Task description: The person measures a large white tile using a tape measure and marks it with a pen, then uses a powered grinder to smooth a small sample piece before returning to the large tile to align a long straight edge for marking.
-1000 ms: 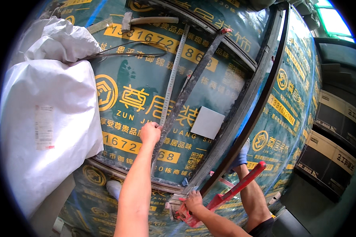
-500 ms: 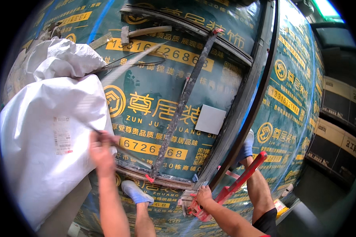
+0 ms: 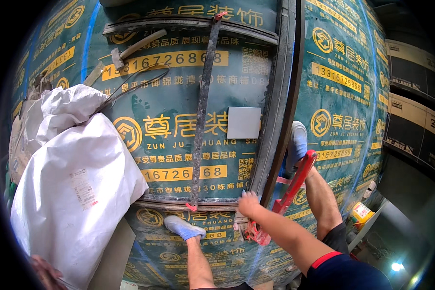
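Note:
My right hand [image 3: 249, 205] is at the near end of a dark metal rail [image 3: 272, 92], beside the red base of a long red lever handle [image 3: 295, 181]. Its fingers are curled, and what they hold, if anything, is hidden. At the lower left edge my left hand [image 3: 46, 273] is blurred and partly cut off, close to a large white woven sack [image 3: 77, 169]. A small pale square tile [image 3: 244, 122] lies left of the rail. A narrow dark bar [image 3: 204, 92] with red ends crosses the metal frame.
Green printed protective sheeting [image 3: 179, 96] covers the floor. A hammer [image 3: 142, 43] and a loop of dark cable [image 3: 139, 84] lie beyond the sack. Cardboard boxes [image 3: 413, 130] are stacked at right, near a yellow tub [image 3: 361, 212]. My feet stand on either side of the rail.
My left hand has swung down and left; the long thin strip it held no longer shows. My right hand has shifted forward from the red base to the rail's end. The view has shifted too.

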Available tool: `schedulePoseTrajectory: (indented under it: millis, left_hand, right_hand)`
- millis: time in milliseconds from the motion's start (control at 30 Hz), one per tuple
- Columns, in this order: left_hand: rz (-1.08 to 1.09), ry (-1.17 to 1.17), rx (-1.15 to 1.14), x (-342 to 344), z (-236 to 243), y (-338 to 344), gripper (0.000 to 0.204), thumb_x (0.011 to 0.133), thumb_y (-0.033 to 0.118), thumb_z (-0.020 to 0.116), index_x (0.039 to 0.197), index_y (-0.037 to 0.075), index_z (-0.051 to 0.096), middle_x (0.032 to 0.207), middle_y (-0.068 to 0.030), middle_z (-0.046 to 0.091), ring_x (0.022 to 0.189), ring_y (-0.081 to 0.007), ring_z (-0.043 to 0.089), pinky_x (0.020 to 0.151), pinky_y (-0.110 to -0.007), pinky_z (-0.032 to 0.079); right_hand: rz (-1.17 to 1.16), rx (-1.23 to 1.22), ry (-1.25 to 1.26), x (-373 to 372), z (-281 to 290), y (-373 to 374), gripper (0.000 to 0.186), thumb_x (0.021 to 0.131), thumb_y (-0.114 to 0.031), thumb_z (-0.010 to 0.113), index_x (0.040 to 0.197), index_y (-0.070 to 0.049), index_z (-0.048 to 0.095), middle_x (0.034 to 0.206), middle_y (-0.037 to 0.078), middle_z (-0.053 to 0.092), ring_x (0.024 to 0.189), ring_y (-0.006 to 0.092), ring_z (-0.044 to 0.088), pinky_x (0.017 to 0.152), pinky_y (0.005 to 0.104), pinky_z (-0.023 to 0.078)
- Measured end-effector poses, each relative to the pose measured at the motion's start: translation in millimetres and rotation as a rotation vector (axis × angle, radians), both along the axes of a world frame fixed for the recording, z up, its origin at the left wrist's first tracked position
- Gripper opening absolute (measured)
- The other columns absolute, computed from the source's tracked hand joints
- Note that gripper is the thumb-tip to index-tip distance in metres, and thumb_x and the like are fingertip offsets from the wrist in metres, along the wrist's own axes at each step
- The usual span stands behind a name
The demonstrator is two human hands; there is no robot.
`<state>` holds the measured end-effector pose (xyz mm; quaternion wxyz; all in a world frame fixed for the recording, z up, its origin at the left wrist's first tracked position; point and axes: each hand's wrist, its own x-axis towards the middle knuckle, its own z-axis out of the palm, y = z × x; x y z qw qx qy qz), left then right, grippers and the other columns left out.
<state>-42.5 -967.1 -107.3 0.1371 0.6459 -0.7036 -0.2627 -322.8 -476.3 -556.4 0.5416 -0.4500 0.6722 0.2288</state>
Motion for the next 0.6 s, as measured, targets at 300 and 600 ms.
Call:
schedulePoseTrajectory:
  millis: [300, 600]
  left_hand:
    - [0.249, -0.255, 0.557, 44, -78, 208, 0.005, 0.099, 0.009, 0.055, 0.097, 0.005, 0.053, 0.088, -0.0070, 0.057, 0.074, -0.0146, 0.055, 0.065, -0.028, 0.045]
    - [0.460, -0.190, 0.572, 12, -108, 359, 0.017, 0.097, 0.011, 0.059, 0.087, 0.002, 0.051, 0.092, -0.0129, 0.058, 0.081, -0.0254, 0.058, 0.076, -0.037, 0.049]
  right_hand:
    - [-0.153, -1.104, 0.328, -140, 5, -332, 0.031, 0.090, -0.016, 0.057, 0.115, 0.002, 0.057, 0.095, 0.015, 0.064, 0.102, 0.0333, 0.059, 0.086, 0.0461, 0.047]
    - [0.460, -0.180, 0.660, -180, -69, -445, 0.038, 0.092, -0.020, 0.057, 0.127, -0.006, 0.064, 0.121, 0.007, 0.068, 0.113, 0.0297, 0.064, 0.079, 0.0455, 0.049]
